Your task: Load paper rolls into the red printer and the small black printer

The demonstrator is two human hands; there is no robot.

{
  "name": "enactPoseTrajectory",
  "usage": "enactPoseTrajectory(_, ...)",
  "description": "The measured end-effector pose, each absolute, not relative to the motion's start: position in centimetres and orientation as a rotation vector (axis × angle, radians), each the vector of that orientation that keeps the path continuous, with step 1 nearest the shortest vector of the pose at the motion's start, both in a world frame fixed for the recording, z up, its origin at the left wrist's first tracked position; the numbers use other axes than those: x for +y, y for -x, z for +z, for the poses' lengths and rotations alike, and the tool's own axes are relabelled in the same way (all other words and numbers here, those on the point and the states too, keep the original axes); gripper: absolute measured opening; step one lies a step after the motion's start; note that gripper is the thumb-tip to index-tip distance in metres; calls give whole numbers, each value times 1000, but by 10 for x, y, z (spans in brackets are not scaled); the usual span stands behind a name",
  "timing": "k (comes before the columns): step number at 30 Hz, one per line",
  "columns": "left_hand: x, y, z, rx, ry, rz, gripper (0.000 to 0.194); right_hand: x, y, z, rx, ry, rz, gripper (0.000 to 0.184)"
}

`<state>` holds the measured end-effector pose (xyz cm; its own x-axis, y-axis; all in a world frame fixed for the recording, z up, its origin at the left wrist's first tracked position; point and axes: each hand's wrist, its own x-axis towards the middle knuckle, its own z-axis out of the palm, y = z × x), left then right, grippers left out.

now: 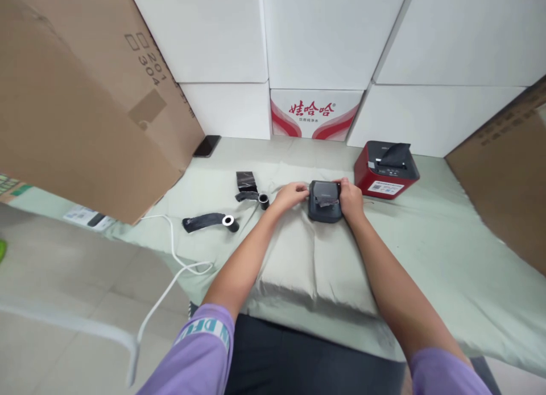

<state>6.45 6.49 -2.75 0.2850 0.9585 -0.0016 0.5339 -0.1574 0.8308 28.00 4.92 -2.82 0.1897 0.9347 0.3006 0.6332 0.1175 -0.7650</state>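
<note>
A small black portable printer (pixel 325 214) rests on the cloth-covered raised pad, with a dark, crumpled strip (pixel 327 202) across its front. My right hand (pixel 351 198) grips the printer's right side, thumb and fingers closed around the edge. On the opposite side, my left hand (pixel 290 195) has curled fingers, their tips at the printer's left edge. Left of that hand lie a black ribbon roll (pixel 264 201) with a strip trailing off it, and a second black roll (pixel 231 223) with a white core and an unwound tail.
A red and black printer (pixel 379 178) stands right of my right hand. A phone (pixel 207 146) lies at the back left. Brown cardboard (pixel 85 99) rises on the left, more cardboard (pixel 507 162) on the right. White boxes (pixel 318 37) line the back. A white cable (pixel 173 241) hangs over the table's edge.
</note>
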Motion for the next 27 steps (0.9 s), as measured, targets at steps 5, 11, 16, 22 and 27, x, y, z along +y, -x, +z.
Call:
enactPoseTrajectory(5,64,-66,-26,1368,-1792,727,20,49,-280,-27,-1526,1608,434,76)
enactPoseTrajectory(11,57,-65,-20,1385,-1866,697,23,48,-279,-28,-1529,1616,431,78)
enactPoseTrajectory(16,58,-64,-22,1357,-1878,710,22,49,-279,-29,-1529,1609,431,80)
enactPoseTrajectory(22,62,-64,-29,1342,-1859,724,23,48,-278,-28,-1540,1605,424,80)
enactPoseTrajectory(27,60,-65,-28,1356,-1841,725,23,48,-278,-28,-1528,1587,430,72)
